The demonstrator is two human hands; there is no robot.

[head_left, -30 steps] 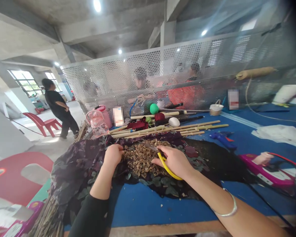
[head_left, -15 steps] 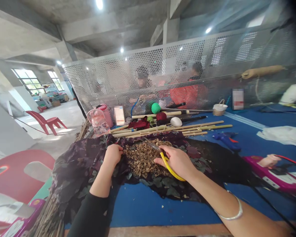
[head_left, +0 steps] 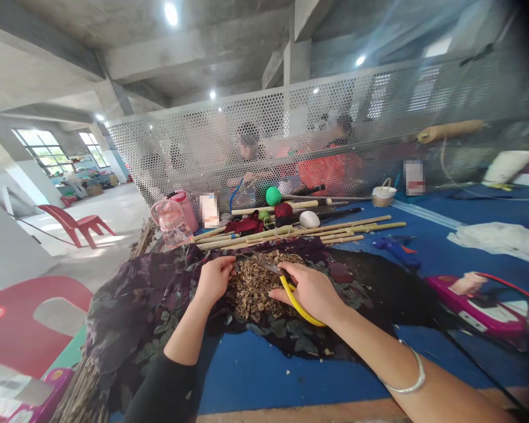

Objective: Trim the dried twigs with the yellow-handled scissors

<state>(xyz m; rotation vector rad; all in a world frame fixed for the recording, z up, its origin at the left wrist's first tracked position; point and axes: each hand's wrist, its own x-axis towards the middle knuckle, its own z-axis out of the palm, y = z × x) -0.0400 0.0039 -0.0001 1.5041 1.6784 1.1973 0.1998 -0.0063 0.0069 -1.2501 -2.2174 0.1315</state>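
Note:
My right hand (head_left: 308, 288) grips yellow-handled scissors (head_left: 286, 286), blades pointing left over a pile of brown dried chopped plant bits (head_left: 255, 285). My left hand (head_left: 215, 277) is closed at the pile's left edge, fingers pinched beside the blade tips; what it pinches I cannot make out. The pile lies on a dark floral cloth (head_left: 136, 305) spread over the blue table (head_left: 264, 370).
Bamboo sticks (head_left: 300, 231), a pink bottle (head_left: 174, 220), coloured yarn balls (head_left: 273, 195), a blue glue gun (head_left: 397, 248) and a magenta tool (head_left: 476, 302) lie around. A perforated screen (head_left: 335, 123) has people behind it. Red chairs (head_left: 17, 317) stand left.
My left hand has shifted right toward the scissor tips. The right hand with the scissors stays over the pile. A person walking at the far left has left the view.

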